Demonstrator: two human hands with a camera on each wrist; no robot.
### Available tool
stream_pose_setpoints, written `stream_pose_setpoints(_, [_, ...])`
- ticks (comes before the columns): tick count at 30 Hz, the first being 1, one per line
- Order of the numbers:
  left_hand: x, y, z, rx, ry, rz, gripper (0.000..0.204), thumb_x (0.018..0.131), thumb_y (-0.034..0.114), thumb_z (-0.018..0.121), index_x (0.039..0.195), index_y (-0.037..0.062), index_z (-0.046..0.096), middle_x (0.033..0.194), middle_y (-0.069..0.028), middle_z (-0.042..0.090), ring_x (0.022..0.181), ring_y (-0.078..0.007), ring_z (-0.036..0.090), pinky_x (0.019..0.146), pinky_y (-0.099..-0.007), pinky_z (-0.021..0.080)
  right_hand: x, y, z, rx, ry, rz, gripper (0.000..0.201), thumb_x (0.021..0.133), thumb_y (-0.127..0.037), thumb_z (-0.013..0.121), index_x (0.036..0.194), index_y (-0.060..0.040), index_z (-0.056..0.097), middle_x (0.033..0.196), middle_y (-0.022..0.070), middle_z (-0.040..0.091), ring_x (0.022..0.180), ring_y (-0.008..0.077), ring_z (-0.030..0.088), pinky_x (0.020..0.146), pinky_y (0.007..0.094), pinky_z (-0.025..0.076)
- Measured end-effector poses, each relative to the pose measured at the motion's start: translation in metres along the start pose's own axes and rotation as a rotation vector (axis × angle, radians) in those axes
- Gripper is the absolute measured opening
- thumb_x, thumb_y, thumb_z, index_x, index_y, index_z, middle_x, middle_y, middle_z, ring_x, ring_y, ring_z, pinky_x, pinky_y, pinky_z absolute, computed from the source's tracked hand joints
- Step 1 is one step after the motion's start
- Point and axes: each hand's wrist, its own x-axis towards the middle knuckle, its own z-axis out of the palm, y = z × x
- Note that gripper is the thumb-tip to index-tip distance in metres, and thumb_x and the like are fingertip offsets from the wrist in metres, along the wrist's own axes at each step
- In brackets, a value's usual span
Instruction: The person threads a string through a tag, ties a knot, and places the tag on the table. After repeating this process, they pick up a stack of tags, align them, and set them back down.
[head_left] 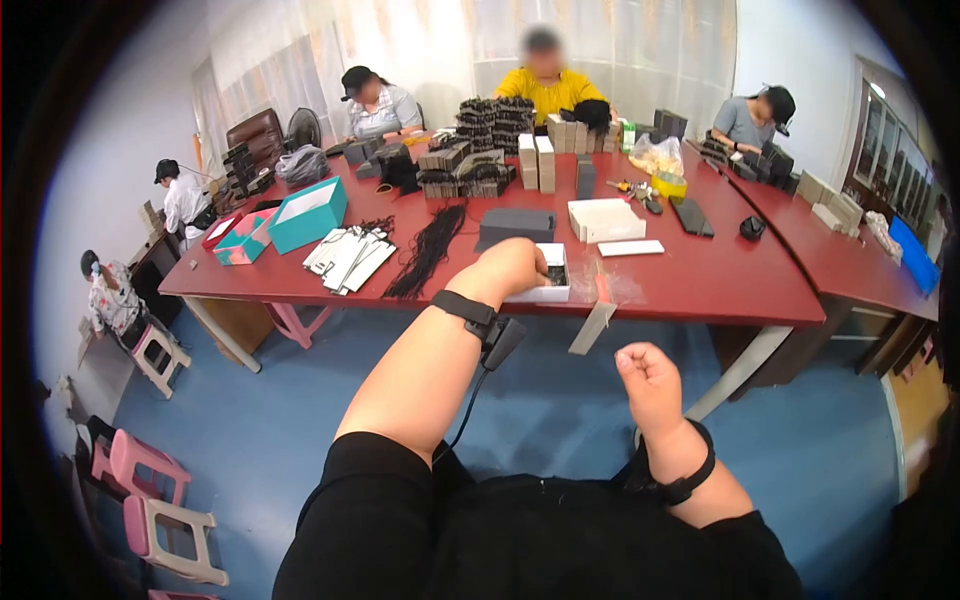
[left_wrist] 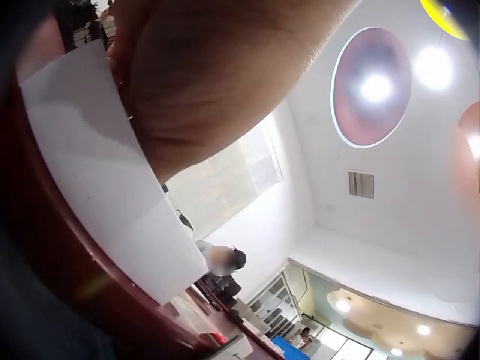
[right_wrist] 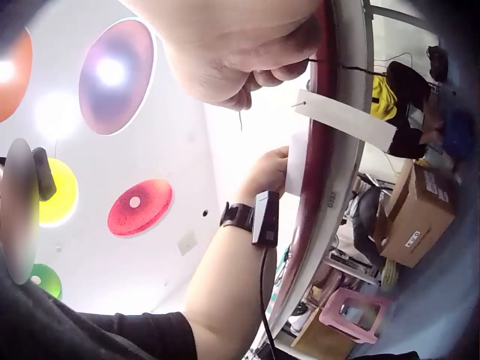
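Note:
My left hand [head_left: 512, 268] reaches into a small white box [head_left: 545, 294] at the table's near edge; its fingertips are hidden inside, beside something dark. In the left wrist view the white box [left_wrist: 97, 157] stands close under the hand. My right hand [head_left: 650, 385] is raised in front of the table edge with its fingers curled in. From those fingers, in the right wrist view, a thin black cord [right_wrist: 364, 70] trails out. Just past the table edge, near this hand, juts a white tag strip [right_wrist: 349, 120] with a small hole at one end.
On the red table [head_left: 700, 285] lie white tags [head_left: 350, 258], a bundle of black cords [head_left: 430, 250], a teal box [head_left: 308, 213], a dark grey box [head_left: 515, 227] and a white stack [head_left: 605, 220]. Several people sit around the room. Pink stools [head_left: 150, 465] stand at left.

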Motion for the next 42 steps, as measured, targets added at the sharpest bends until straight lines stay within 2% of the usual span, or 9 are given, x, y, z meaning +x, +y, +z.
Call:
stream_pose_setpoints(3, [0.008, -0.002, 0.000, 0.000, -0.064, -0.090, 0.013, 0.068, 0.021, 0.074, 0.076, 0.0114, 0.071, 0.070, -0.0094, 0.065, 0.066, -0.0227, 0.063, 0.064, -0.0345, 0.049, -0.002, 0.000, -0.007, -0.040, 0.037, 0.003, 0.007, 0.089, -0.009, 0.059, 0.088, -0.0031, 0.057, 0.070, -0.0079, 0.049, 0.059, -0.0006, 0.038, 0.054, 0.0155, 0.030])
stream_pose_setpoints(15, [-0.013, -0.011, 0.013, -0.114, 0.336, 0.023, 0.013, 0.074, 0.016, 0.065, 0.075, 0.0031, 0.065, 0.077, -0.0144, 0.062, 0.076, -0.0314, 0.061, 0.068, -0.0386, 0.048, 0.009, -0.001, -0.009, -0.046, 0.093, 0.009, 0.006, 0.089, -0.009, 0.059, 0.087, -0.0040, 0.057, 0.069, -0.0083, 0.047, 0.060, -0.0004, 0.036, 0.053, 0.0161, 0.029])
stream_pose_setpoints(25, [-0.007, -0.017, 0.010, 0.031, 0.305, 0.053, 0.008, 0.073, 0.010, 0.058, 0.076, 0.0028, 0.061, 0.077, -0.0179, 0.062, 0.075, -0.0360, 0.060, 0.068, -0.0427, 0.048, 0.007, 0.002, 0.004, -0.091, 0.086, -0.038, 0.007, 0.088, -0.009, 0.060, 0.086, -0.0028, 0.057, 0.067, -0.0079, 0.048, 0.057, -0.0011, 0.036, 0.051, 0.0160, 0.029])
stream_pose_setpoints(27, [-0.009, -0.017, 0.007, -0.099, 0.486, 0.099, 0.009, 0.074, 0.010, 0.058, 0.077, 0.0024, 0.061, 0.078, -0.0187, 0.062, 0.077, -0.0373, 0.059, 0.069, -0.0435, 0.048, 0.011, 0.001, 0.005, -0.111, 0.095, -0.055, 0.008, 0.088, -0.009, 0.060, 0.085, -0.0025, 0.058, 0.066, -0.0075, 0.049, 0.056, -0.0014, 0.036, 0.049, 0.0161, 0.029])
stream_pose_setpoints(28, [-0.013, -0.018, 0.007, -0.095, 0.577, 0.158, 0.009, 0.078, 0.010, 0.059, 0.078, 0.0010, 0.060, 0.075, -0.0167, 0.063, 0.071, -0.0312, 0.061, 0.066, -0.0388, 0.048, 0.015, -0.002, 0.007, -0.161, 0.116, -0.117, 0.008, 0.088, -0.009, 0.060, 0.085, -0.0021, 0.058, 0.067, -0.0071, 0.050, 0.056, -0.0013, 0.038, 0.050, 0.0161, 0.030])
stream_pose_setpoints(31, [-0.054, 0.026, -0.001, -0.763, 0.500, 0.006, 0.009, 0.084, 0.007, 0.062, 0.085, -0.0009, 0.060, 0.073, -0.0019, 0.060, 0.068, -0.0067, 0.054, 0.061, -0.0228, 0.045, 0.024, -0.021, 0.017, -0.170, 0.115, -0.179, 0.008, 0.086, -0.006, 0.062, 0.082, -0.0009, 0.058, 0.067, -0.0057, 0.052, 0.058, -0.0007, 0.040, 0.051, 0.0165, 0.033])
stream_pose_setpoints(34, [-0.092, 0.063, 0.022, -1.233, 0.394, 0.020, 0.007, 0.084, 0.006, 0.064, 0.087, 0.0011, 0.059, 0.081, -0.0011, 0.061, 0.075, -0.0064, 0.055, 0.068, -0.0216, 0.045, 0.025, -0.037, 0.036, -0.163, 0.080, -0.235, 0.007, 0.084, -0.003, 0.062, 0.079, -0.0007, 0.058, 0.065, -0.0053, 0.051, 0.057, -0.0002, 0.040, 0.050, 0.0169, 0.033])
stream_pose_setpoints(37, [-0.115, 0.080, 0.038, -1.383, 0.438, 0.047, 0.008, 0.083, 0.003, 0.065, 0.088, 0.0013, 0.059, 0.086, -0.0024, 0.061, 0.079, -0.0074, 0.056, 0.071, -0.0227, 0.046, 0.017, -0.039, 0.044, -0.160, 0.020, -0.283, 0.007, 0.081, 0.000, 0.063, 0.077, -0.0009, 0.058, 0.064, -0.0052, 0.049, 0.056, 0.0001, 0.039, 0.049, 0.0175, 0.032])
stream_pose_setpoints(42, [-0.127, 0.081, 0.040, -1.186, 0.551, 0.038, 0.010, 0.081, -0.001, 0.065, 0.087, 0.0017, 0.058, 0.088, -0.0040, 0.062, 0.079, -0.0087, 0.057, 0.072, -0.0231, 0.047, 0.012, -0.032, 0.049, -0.241, 0.051, -0.442, 0.008, 0.076, 0.003, 0.064, 0.075, -0.0013, 0.057, 0.062, -0.0019, 0.049, 0.053, 0.0024, 0.040, 0.047, 0.0188, 0.032])
